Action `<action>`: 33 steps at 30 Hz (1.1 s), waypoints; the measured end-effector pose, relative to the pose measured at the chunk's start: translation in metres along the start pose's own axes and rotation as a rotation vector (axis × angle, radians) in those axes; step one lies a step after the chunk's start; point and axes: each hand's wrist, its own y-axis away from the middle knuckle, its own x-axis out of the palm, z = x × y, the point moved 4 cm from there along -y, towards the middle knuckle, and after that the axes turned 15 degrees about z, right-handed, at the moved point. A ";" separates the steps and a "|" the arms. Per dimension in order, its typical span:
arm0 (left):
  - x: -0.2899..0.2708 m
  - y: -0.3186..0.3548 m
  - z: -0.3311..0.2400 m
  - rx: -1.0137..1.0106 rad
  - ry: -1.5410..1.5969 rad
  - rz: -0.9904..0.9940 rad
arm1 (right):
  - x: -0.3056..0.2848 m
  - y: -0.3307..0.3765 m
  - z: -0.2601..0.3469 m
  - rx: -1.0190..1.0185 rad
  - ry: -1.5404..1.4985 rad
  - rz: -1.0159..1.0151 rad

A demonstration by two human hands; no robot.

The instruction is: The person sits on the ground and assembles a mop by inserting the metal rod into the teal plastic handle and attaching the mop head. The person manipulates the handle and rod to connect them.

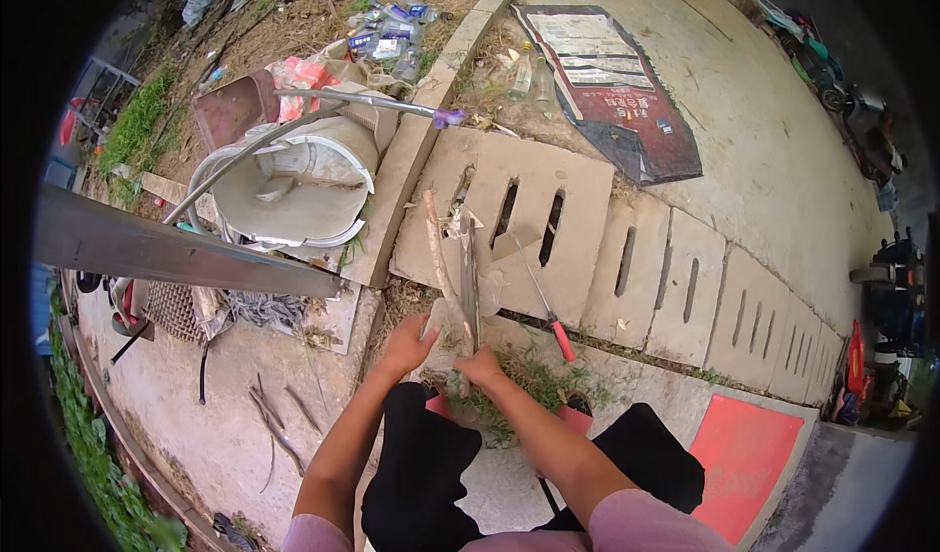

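Note:
My left hand (pixel 406 346) is curled at a pale, translucent piece, too small to identify. Close beside it, my right hand (pixel 477 364) is closed around the lower end of a dark, flat wooden strip (pixel 470 283). A pale, peeled-looking branch (pixel 437 243) leans alongside that strip, between the hands and the slotted concrete slab. Right of the strip lies a tool with a red handle (pixel 561 340), a thin metal shaft and a flat grey blade at its far end.
A broken white bucket (pixel 294 194) lies tipped at the left, near a metal post (pixel 186 243). Slotted concrete slabs (pixel 578 190) run off to the right. A dark red flattened sack (pixel 636 111) and glass bottles (pixel 522 74) lie beyond. Thin twigs (pixel 279 430) are on the left pavement.

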 end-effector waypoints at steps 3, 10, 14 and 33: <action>0.019 0.036 -0.007 -0.125 0.339 0.194 | 0.002 0.014 0.019 0.031 -0.310 0.276; -0.043 0.067 -0.089 0.084 1.117 0.125 | 0.018 0.103 0.130 -0.502 -0.033 0.137; -0.083 0.103 -0.112 0.332 0.940 -0.141 | 0.026 0.131 0.154 -0.669 0.186 0.300; 0.120 0.382 0.187 -0.975 0.538 -0.384 | -0.076 0.162 -0.062 0.160 0.211 0.285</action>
